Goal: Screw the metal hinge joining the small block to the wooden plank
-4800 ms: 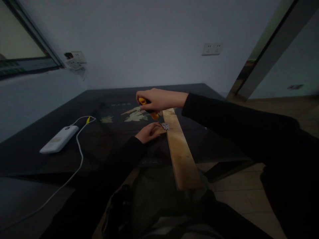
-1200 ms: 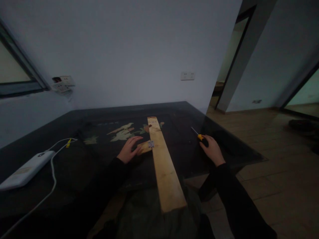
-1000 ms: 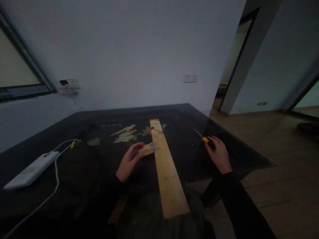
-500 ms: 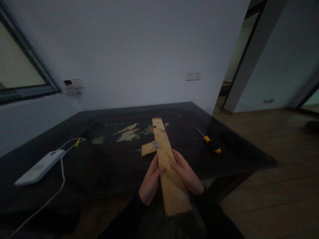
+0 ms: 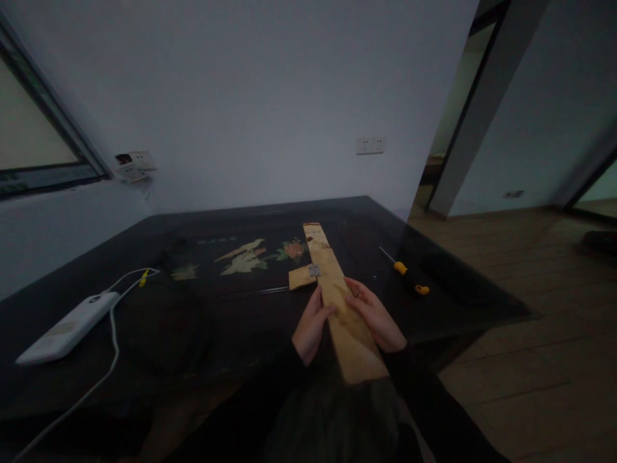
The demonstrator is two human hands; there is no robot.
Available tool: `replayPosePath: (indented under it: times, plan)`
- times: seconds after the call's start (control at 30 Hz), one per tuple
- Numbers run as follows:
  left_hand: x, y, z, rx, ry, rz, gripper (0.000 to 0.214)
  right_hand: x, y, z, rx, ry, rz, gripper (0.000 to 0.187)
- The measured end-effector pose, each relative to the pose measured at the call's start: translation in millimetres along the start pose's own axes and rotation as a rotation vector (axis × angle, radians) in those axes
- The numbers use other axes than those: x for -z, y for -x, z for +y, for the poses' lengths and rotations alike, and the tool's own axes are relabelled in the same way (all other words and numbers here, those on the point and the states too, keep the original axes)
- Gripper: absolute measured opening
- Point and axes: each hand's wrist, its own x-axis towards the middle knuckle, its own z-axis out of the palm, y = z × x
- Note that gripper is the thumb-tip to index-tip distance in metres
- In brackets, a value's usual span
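A long wooden board points away from me, its near end reaching past the table's front edge. My left hand grips its left edge, thumb on top. On the right edge, my right hand is closed around the board, also with the thumb on the upper face. A metal hinge joins the board to a short wooden piece that sticks out to the left, just beyond my left fingers. The undersides of the board and the fingertips beneath it are hidden.
A yellow and black screwdriver lies on the dark table to the right. At the left rests a white power bank with a white cable trailing off the front edge. A wall stands behind the table.
Both hands and the board have shifted to the right and slightly away from me, the hinged piece moving along. The screwdriver and power bank stay where they lay; the view has turned slightly.
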Motion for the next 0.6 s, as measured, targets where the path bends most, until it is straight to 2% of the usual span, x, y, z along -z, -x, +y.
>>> replayPosePath:
  times: [0.17, 0.33, 0.6]
  plan:
    - [-17.4, -27, -12, 0.014, -0.018, -0.074, 0.057, 28, -17, -3, 0.029, 0.020, 0.040, 0.055]
    - [-33.2, -52, -24, 0.066, -0.020, -0.040, 0.053, 57, -33, -6, 0.040, 0.108, 0.067, 0.052]
    - [-49.6, -69, -37, 0.048, 0.007, -0.085, 0.054, 83, -47, -15, 0.009, 0.122, 0.113, 0.048]
